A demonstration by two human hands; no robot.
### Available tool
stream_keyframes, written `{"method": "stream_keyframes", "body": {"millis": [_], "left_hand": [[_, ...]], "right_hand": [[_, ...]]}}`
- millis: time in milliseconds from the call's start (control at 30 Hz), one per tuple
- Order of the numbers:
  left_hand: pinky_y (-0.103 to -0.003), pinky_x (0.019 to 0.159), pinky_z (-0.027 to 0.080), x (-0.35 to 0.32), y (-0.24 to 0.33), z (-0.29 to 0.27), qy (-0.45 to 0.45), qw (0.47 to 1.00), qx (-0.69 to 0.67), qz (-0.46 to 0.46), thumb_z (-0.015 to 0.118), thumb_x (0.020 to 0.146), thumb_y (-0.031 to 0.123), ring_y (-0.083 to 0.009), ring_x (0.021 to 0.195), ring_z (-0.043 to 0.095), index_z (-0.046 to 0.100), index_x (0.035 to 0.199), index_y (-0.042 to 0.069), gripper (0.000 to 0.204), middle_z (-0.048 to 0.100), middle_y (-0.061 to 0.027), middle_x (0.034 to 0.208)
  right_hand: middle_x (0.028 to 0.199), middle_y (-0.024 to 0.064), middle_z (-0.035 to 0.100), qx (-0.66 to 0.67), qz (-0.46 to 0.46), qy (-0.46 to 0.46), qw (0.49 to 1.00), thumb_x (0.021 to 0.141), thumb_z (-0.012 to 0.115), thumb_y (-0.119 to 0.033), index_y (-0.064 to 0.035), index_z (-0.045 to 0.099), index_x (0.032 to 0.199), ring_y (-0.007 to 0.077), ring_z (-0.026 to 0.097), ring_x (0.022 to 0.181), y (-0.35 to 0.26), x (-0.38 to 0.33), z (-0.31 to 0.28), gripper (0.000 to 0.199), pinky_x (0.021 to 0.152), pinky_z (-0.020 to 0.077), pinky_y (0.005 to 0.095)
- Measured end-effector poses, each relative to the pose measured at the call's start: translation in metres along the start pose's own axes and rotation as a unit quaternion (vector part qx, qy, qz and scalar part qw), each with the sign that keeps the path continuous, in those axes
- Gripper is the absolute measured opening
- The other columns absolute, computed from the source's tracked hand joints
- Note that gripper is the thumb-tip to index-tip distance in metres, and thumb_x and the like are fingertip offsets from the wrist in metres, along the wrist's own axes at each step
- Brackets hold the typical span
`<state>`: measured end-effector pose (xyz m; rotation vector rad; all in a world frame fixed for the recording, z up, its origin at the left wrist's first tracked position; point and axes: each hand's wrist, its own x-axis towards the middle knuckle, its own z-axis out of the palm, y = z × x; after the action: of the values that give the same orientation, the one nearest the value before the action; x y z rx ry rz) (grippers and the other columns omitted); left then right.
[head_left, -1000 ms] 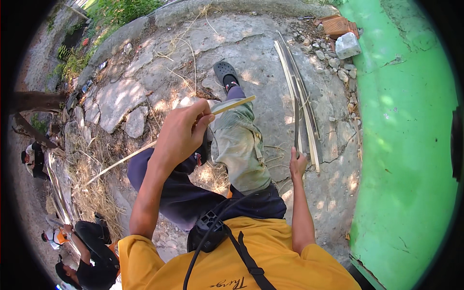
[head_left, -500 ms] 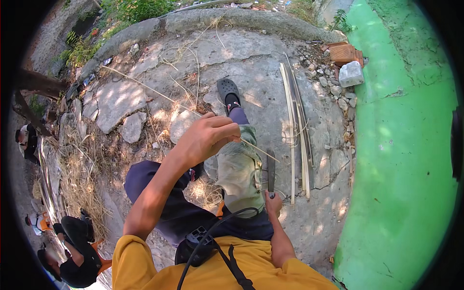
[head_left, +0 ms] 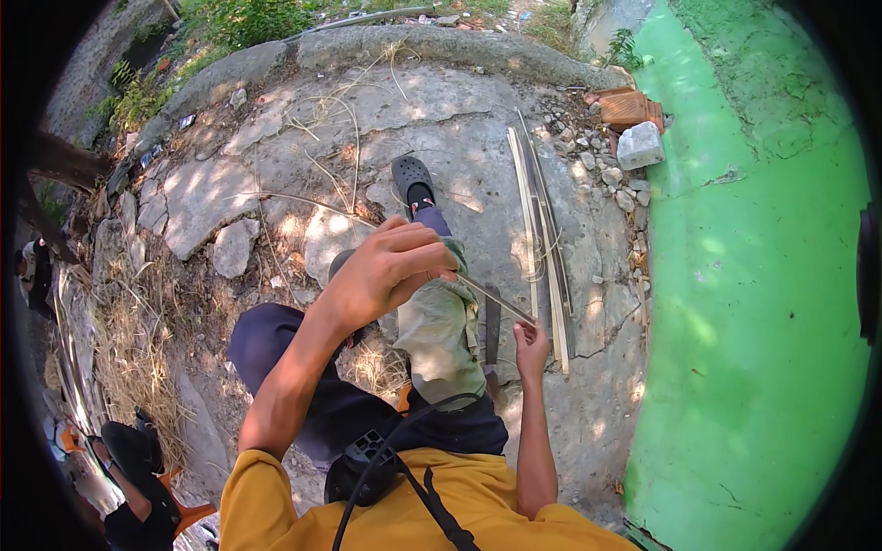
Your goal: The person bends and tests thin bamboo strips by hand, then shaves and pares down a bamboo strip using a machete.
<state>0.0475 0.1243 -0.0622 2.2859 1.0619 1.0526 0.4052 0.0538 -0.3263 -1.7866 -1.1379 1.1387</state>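
Closed around a long thin bamboo strip [head_left: 491, 294], my left hand [head_left: 395, 266] is raised over my cloth-covered leg. The strip's far part runs out to the left above the ground. At its near right end, the fingertips of my right hand [head_left: 530, 352] pinch it. A dark-bladed knife [head_left: 492, 326] is just right of my leg, out of both hands, its blade passing below the strip. The pale green cloth [head_left: 436, 340] drapes over my leg and is partly covered by the left hand.
Several long split strips [head_left: 542, 248] lie on the cracked concrete to the right. Beyond them are rubble, a pale block [head_left: 640, 145], an orange-brown brick [head_left: 629, 108] and a green wall [head_left: 753, 303]. Dry shavings [head_left: 138, 367] litter the left. Another person [head_left: 138, 487] sits at lower left.
My right hand has let go of the knife and moved up to pinch the strip's end. The left hand still holds the strip. The whole view has shifted slightly.
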Motion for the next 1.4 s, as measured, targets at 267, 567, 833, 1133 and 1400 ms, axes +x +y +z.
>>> {"method": "stream_keyframes", "body": {"millis": [267,567,833,1133,1400], "left_hand": [[-0.040,0.086,0.047,0.005,-0.002,0.011,-0.008,1.000,0.006,0.006,0.074,0.093,0.008,-0.0272,0.092,0.067,0.071,0.101,0.008,0.008,0.069,-0.0043,0.092],[-0.041,0.087,0.048,0.003,-0.003,0.013,-0.020,1.000,0.009,-0.010,0.071,0.096,0.008,-0.0277,0.094,0.069,0.070,0.100,0.009,0.005,0.071,-0.0047,0.094],[-0.043,0.081,0.051,0.000,-0.002,0.019,-0.023,0.999,0.019,-0.014,0.070,0.098,0.009,-0.0323,0.087,0.072,0.067,0.099,0.007,0.003,0.072,-0.0074,0.090],[-0.049,0.063,0.052,-0.006,0.003,0.028,-0.044,0.996,0.053,-0.048,0.070,0.097,0.019,-0.0384,0.074,0.070,0.065,0.098,0.008,0.012,0.071,-0.0116,0.087],[-0.053,0.063,0.049,-0.007,0.000,0.030,-0.068,0.993,0.050,-0.079,0.069,0.095,0.018,-0.0400,0.072,0.068,0.062,0.092,0.006,0.015,0.068,-0.0145,0.077]], "right_hand": [[0.110,0.0114,0.078,0.032,-0.386,-0.069,0.919,0.091,0.086,-0.020,-0.0024,0.072,0.128,0.0192,0.074,0.097,-0.253,-0.055,-0.030,0.043,0.088,0.0573,0.0325],[0.084,0.0059,0.077,-0.029,-0.353,0.095,0.930,0.093,0.085,-0.008,0.0007,0.078,0.098,0.0115,0.073,0.074,-0.251,-0.074,-0.014,0.012,0.071,0.0550,0.0242],[0.080,0.0062,0.077,-0.017,-0.311,0.155,0.937,0.092,0.085,-0.010,-0.0014,0.080,0.092,0.0112,0.070,0.064,-0.244,-0.069,-0.002,0.011,0.062,0.0538,0.0259],[0.080,0.0060,0.076,-0.022,-0.298,0.173,0.938,0.093,0.082,-0.011,-0.0019,0.076,0.089,0.0115,0.069,0.064,-0.229,-0.044,0.013,0.011,0.059,0.0544,0.0271],[0.082,0.0068,0.074,-0.087,-0.336,0.157,0.924,0.093,0.079,-0.008,-0.0017,0.075,0.092,0.0137,0.069,0.067,-0.230,-0.037,0.018,0.008,0.061,0.0557,0.0287]]}}
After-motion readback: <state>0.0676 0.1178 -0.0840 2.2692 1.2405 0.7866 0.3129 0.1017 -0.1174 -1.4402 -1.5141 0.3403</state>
